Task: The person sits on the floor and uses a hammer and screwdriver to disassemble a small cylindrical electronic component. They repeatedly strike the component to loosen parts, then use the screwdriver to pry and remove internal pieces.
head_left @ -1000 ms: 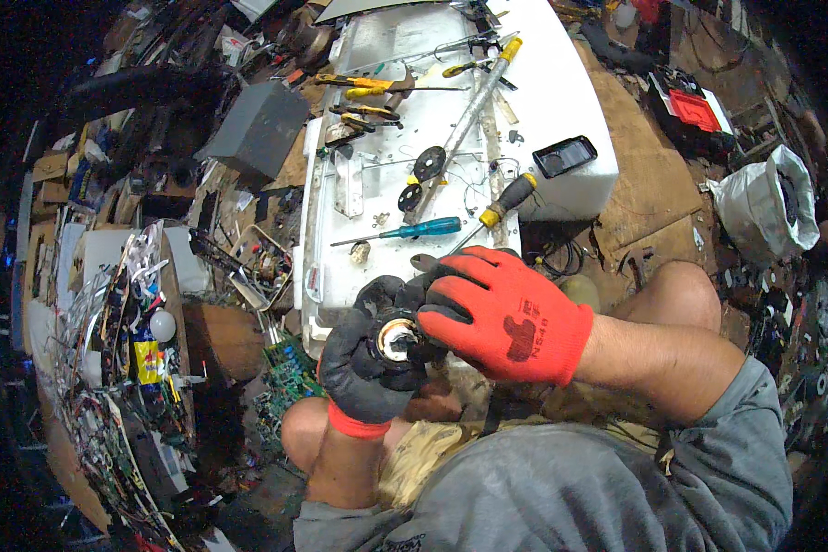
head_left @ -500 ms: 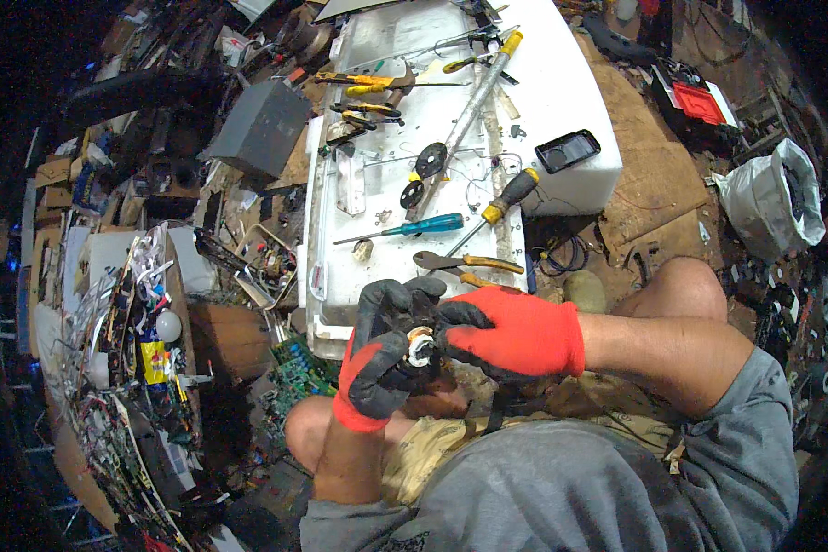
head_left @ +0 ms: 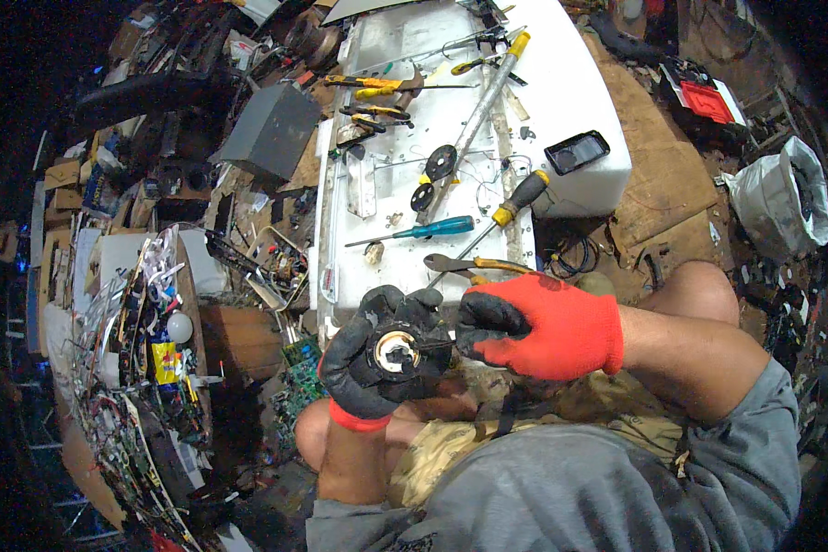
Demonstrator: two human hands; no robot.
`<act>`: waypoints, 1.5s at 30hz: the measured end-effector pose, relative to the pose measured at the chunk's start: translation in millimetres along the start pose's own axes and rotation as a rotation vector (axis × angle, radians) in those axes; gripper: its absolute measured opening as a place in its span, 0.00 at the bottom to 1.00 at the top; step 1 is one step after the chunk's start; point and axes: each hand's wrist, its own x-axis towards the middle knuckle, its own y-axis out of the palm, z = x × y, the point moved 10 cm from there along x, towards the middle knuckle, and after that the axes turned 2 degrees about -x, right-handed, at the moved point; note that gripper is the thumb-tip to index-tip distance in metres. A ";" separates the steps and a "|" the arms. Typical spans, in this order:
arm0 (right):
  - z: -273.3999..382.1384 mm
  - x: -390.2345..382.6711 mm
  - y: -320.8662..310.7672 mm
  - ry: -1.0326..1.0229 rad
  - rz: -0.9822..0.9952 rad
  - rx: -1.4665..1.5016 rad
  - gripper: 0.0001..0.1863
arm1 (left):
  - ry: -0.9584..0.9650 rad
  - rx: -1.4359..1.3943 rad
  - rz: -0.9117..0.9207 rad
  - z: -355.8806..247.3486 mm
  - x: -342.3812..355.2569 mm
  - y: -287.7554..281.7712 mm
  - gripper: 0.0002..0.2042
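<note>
In my left hand [head_left: 361, 354], gloved in red and black, is a round black part [head_left: 412, 365] with a white and copper-coloured ring around its dark centre. The fingers wrap its far and left edges, and the ring faces up. My right hand [head_left: 538, 327], in a matching glove, is closed in a pinch just right of the part. A thin dark strand seems to run between the two; what the right fingertips hold is too small to make out. Beyond the hands lie yellow-handled pliers [head_left: 497, 264], a yellow and black screwdriver [head_left: 522, 197] and a teal screwdriver [head_left: 432, 227].
A white worktop [head_left: 339, 276] carries more pliers [head_left: 377, 120], a long metal bar [head_left: 488, 101] and a black plastic frame [head_left: 577, 151]. Electronic scrap [head_left: 156, 368] heaps up on the left, near a grey box [head_left: 269, 136]. A white sack [head_left: 773, 202] stands at right.
My right hand has drawn away to the right from the part, now pinched apart from it. My left hand has turned the part so its ring shows more fully. The view has shifted slightly.
</note>
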 end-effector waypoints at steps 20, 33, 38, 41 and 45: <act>-33.9 7.1 14.0 0.188 0.038 1.170 0.35 | 0.043 -0.147 0.083 -15.5 2.9 6.6 0.26; -24.5 7.6 12.4 0.112 0.056 1.032 0.18 | 0.057 -0.224 0.088 -17.5 -3.9 11.6 0.26; -28.9 -0.7 6.6 0.175 0.125 -0.090 0.19 | 0.089 -0.175 0.074 -24.0 -5.9 11.5 0.27; -41.2 -10.0 9.8 0.003 -0.042 -0.329 0.23 | 0.091 -0.153 0.011 -21.8 -3.8 9.2 0.25; 0.2 -6.6 -4.5 -0.204 -0.243 -0.366 0.31 | 0.116 -0.050 -0.030 -20.5 -5.7 6.0 0.25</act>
